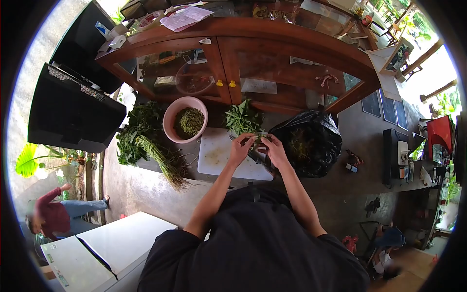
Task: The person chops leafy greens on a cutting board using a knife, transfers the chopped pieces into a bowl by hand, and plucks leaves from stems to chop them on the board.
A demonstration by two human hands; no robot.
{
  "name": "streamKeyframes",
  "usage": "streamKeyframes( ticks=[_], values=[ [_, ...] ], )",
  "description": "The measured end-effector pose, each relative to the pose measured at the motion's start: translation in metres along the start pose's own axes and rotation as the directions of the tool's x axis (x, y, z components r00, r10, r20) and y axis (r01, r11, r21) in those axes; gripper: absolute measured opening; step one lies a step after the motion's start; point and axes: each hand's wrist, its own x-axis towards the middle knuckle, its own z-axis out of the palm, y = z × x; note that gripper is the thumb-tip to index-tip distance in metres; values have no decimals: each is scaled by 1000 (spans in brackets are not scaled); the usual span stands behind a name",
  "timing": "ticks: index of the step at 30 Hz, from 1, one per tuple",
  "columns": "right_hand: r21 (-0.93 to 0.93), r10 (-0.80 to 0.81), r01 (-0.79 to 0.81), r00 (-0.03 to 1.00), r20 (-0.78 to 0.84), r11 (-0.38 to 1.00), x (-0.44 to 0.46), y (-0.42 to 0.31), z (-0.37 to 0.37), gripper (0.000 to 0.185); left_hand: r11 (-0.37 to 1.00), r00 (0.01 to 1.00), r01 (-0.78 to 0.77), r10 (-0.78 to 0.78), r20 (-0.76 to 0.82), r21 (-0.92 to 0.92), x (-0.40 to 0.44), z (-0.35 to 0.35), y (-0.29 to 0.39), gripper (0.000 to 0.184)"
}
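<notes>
Above the right part of a white cutting board (214, 155), my left hand (242, 147) and my right hand (273, 147) meet, fingers pinched around a small green piece (258, 141) between them. Just beyond my hands lies a pile of green leaves (242, 117). A pink bowl (168, 119) with chopped greens stands behind the board's left end. Long-stemmed leafy bundles (155, 151) lie left of the board. An open black plastic bag (328, 153) holding plant scraps is right of my right hand.
A wooden glass-door cabinet (224, 58) runs behind the work surface. At left are black panels (73, 112), a white fridge (116, 243) and a person in red (51, 214). Another person (386, 243) is at lower right.
</notes>
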Motion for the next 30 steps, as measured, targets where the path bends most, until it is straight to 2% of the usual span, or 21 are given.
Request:
streamKeyframes(
  ticks=[1,3,7,9,13,15,19,21,25,27,30],
  values=[
    [-1,2,-2,1000,0,1000,-1,-1,1,14,1000,1000,1,-1,-1,-1,1,1,-2,21],
    [-85,-10,6,999,-51,996,-3,0,1,11,991,985,-117,108,-134,-60,1,4,-4,16],
    [-99,-42,30,992,-115,995,-1,2,-3,9,993,984,-59,40,-176,-106,-2,-1,-8,15],
    [-12,-49,48,987,-154,999,1,2,-6,7,989,968,-85,53,-244,-121,0,-4,-16,15],
    [-157,-146,120,976,-162,980,15,16,-31,9,997,969,-33,14,-245,-72,-1,-13,-14,16],
    [-340,-180,108,966,-186,934,14,13,-32,11,998,969,-56,54,-241,-2,-2,-14,-9,16],
    [-382,-211,126,959,-190,916,9,2,-25,15,999,973,-38,43,-226,26,-1,-17,1,16],
    [-328,-200,135,964,-173,935,7,-3,-23,20,984,963,-115,144,-229,138,-1,-17,3,18],
    [-278,-154,111,978,-139,954,2,-14,-17,24,970,968,-115,158,-196,216,1,-21,2,18],
    [-356,-81,33,989,-120,934,-1,-16,-10,24,951,970,-135,185,-158,279,1,-23,3,18],
    [-427,-96,55,993,-75,903,0,-8,-2,22,936,974,-163,204,-102,313,-1,-22,8,17]
  ],
)
